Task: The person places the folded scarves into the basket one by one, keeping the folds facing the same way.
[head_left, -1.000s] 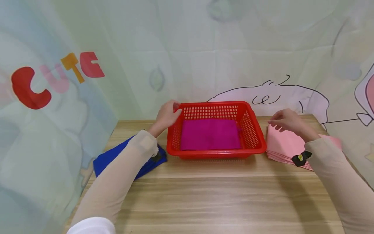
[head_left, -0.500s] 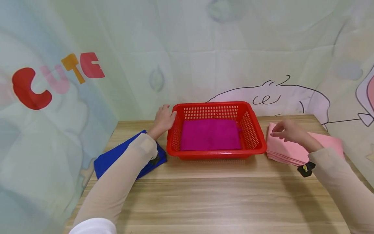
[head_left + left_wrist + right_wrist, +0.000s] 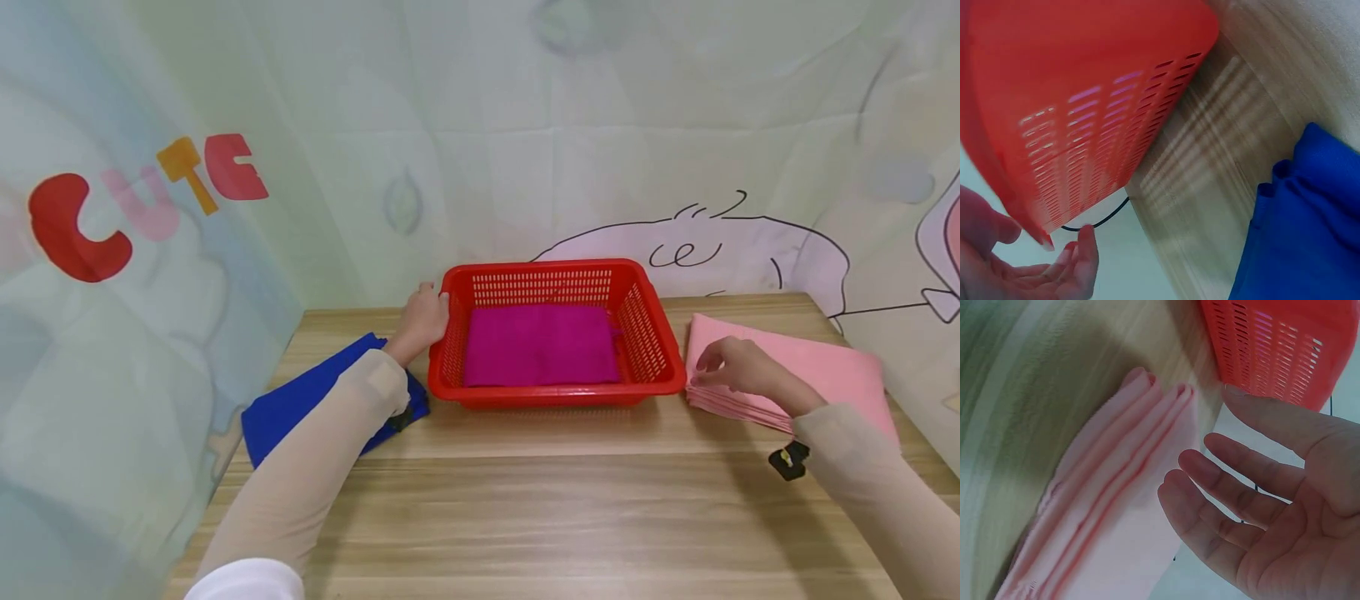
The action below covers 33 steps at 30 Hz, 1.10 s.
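Observation:
At the left rim of a red plastic basket (image 3: 557,390) is my left hand (image 3: 424,318). In the left wrist view its thumb (image 3: 1007,229) is close to the rim and its loosely bent fingers (image 3: 1087,259) stay outside the wall; contact cannot be made out. A folded magenta cloth (image 3: 542,346) lies in the basket. My right hand (image 3: 738,367) is over the near left corner of a folded pink cloth stack (image 3: 821,362). Its fingers are relaxed and slightly bent, with nothing between thumb and fingertips in the right wrist view.
A folded blue cloth (image 3: 303,400) lies left of the basket, partly under my left forearm. The wooden table (image 3: 555,500) extends toward me. A printed fabric backdrop (image 3: 480,167) stands behind and to the left.
My right hand has moved down and slightly right over the pink stack. My left hand has lowered along the basket's left rim, its fingers drawing off the corner. The basket stays put.

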Motion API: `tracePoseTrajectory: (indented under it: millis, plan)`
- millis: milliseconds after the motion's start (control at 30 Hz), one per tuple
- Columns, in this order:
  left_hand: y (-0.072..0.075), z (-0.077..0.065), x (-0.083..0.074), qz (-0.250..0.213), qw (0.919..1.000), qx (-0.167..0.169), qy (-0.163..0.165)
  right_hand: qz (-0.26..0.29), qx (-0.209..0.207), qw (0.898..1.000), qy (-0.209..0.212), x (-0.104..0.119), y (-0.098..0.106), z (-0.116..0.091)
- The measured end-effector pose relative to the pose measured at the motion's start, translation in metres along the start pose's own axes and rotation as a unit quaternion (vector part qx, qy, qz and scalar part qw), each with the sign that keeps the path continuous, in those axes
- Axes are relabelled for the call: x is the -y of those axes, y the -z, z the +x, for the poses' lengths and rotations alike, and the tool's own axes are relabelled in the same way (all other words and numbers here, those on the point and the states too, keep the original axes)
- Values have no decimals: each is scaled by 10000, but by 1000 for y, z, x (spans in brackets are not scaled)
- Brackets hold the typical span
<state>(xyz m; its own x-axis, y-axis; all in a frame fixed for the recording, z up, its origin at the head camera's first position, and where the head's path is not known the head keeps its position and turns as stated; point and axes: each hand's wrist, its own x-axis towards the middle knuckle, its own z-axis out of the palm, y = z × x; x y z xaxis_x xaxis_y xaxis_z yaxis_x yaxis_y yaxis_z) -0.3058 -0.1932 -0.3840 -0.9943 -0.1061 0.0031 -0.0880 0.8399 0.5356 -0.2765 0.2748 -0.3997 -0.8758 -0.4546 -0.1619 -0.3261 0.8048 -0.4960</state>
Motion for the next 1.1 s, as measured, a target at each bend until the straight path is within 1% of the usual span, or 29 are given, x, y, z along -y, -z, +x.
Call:
tracePoseTrajectory:
  millis: [167,267,500,600,767,933,1100]
  plan:
    - [-5,0,2,29,9999,-30,-118,-282,-171,9994,140,-3,-11,-3]
    - [-8,0,3,14,9999,-57,-146,-282,-227,9993,91,-3,-16,-5]
    - [-8,-3,7,-237,9995,154,-103,-317,-410,9986,-63,0,-27,-6]
    - [-9,-3,8,-185,9997,95,-151,-350,-432,9984,-125,1,-31,-5]
    - [-11,-4,9,-160,9997,-1,-165,-469,-429,9979,-113,0,-36,-2]
    - [-14,-3,11,-143,9998,-33,-145,-642,-560,9963,124,-4,-38,-1]
    - [-16,-3,12,93,9990,-149,-415,-830,-860,9919,437,-7,-40,-3]
